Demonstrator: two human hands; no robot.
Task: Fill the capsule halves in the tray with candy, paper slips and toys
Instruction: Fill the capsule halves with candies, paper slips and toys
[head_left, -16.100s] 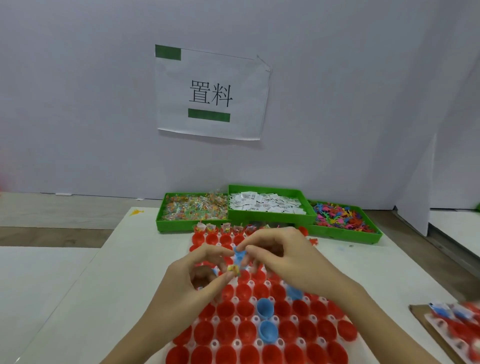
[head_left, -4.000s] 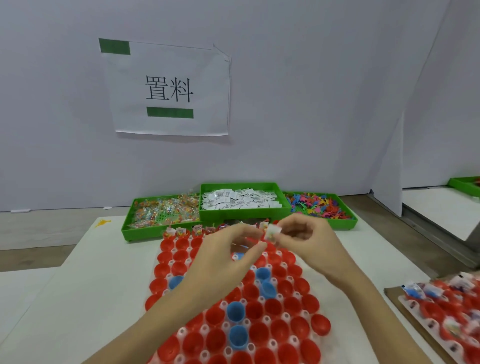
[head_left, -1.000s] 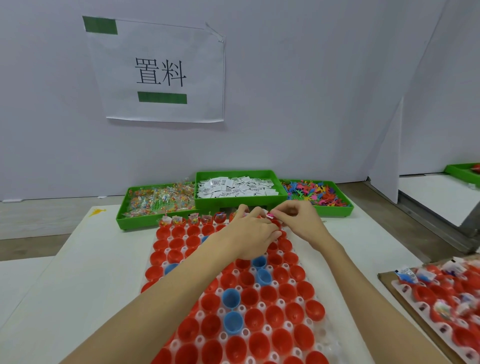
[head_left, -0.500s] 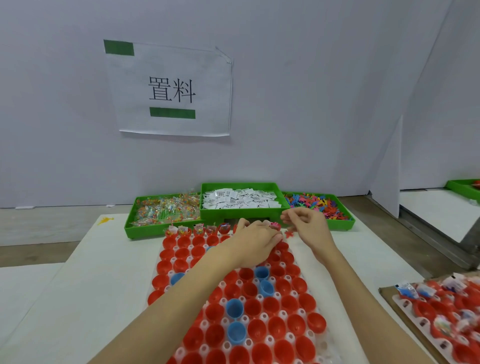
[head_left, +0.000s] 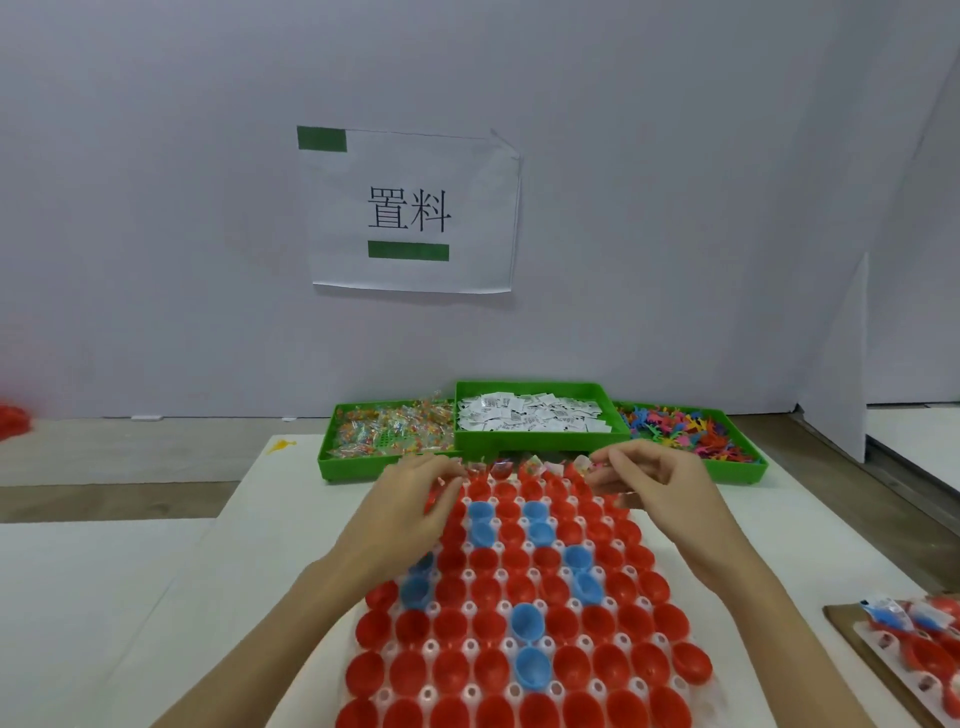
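A clear tray (head_left: 470, 646) of red capsule halves (head_left: 452, 623) and a few blue ones (head_left: 524, 621) lies on the white table before me. The halves in its far row (head_left: 532, 470) hold candy and paper slips. My left hand (head_left: 410, 504) lies over the tray's far left corner, back up, fingertips at the far row; a small pink bit shows there, but the grip is hidden. My right hand (head_left: 654, 483) hovers at the far right of that row, thumb and forefinger pinching a small pink toy (head_left: 594, 465).
Three green bins stand behind the tray: candy (head_left: 363, 470) at left, paper slips (head_left: 530, 442) in the middle, coloured toys (head_left: 740, 470) at right. A second filled tray (head_left: 914, 644) sits on a brown board at the right edge. A white wall with a paper sign (head_left: 410, 210) closes the back.
My hands, close together half a second ago, have parted. The left hand slid left along the far row; the right hand stays at the row's right end.
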